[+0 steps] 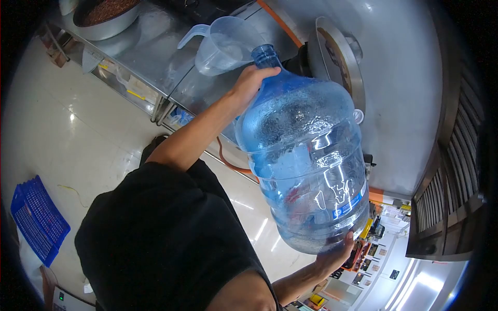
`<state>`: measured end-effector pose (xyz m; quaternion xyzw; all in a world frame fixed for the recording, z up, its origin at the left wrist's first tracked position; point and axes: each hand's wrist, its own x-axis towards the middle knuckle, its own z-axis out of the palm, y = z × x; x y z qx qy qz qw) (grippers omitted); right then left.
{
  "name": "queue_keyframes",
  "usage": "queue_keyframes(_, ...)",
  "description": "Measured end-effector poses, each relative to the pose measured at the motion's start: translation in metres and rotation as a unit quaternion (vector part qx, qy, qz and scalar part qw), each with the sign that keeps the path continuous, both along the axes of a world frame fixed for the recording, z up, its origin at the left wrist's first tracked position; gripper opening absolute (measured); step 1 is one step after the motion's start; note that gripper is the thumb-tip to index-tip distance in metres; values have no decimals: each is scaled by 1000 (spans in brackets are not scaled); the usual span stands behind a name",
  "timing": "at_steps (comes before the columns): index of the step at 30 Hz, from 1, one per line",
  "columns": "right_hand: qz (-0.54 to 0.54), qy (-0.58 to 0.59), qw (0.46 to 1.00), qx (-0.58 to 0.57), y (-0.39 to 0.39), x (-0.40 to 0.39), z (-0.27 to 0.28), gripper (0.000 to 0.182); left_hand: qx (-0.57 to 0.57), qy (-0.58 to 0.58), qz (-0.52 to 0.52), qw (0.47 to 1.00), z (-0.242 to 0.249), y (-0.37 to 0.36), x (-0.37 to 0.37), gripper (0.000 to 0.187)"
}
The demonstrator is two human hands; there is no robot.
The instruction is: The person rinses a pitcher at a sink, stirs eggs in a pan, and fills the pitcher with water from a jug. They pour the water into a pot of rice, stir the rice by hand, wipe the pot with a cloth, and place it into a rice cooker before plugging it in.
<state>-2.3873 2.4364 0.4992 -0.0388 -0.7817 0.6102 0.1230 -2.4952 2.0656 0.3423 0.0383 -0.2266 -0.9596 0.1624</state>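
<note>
A big clear blue water jug (pixel 306 129) lies tilted across my view, its neck overlapping the rim of a clear plastic measuring pitcher (pixel 220 44). Around the jug's neck and shoulder my left hand (pixel 254 83) is closed, thumb stretched toward the mouth. My right hand (pixel 334 254) holds the jug's base from below, with part of its fingers hidden behind the plastic. Droplets and bright reflections show on the jug's wall. The pitcher stands on a steel table (pixel 155 52), its handle pointing left.
A metal bowl of reddish-brown grains (pixel 106 20) sits at the table's far left. Beyond the jug is a round metal vessel (pixel 340 57). A blue plastic basket (pixel 39 220) is by the floor at left. Slatted metal panels (pixel 446 186) rise at right.
</note>
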Motion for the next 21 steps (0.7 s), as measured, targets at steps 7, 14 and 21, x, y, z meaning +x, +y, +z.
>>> queue_keyframes(7, -7, -8, 1000, 0, -3, 1, 0, 72, -1, -1, -4, 1000, 0, -2, 0, 20)
queue_keyframes(14, 4, 4, 1000, 7, 3, -2, -2, 71, 5, -9, -5, 1000, 1, -3, -1, 18)
queue_keyframes(21, 13, 8, 1000, 7, 5, -4, -4, 70, 13, 2, -12, 1000, -2, -4, -4, 18)
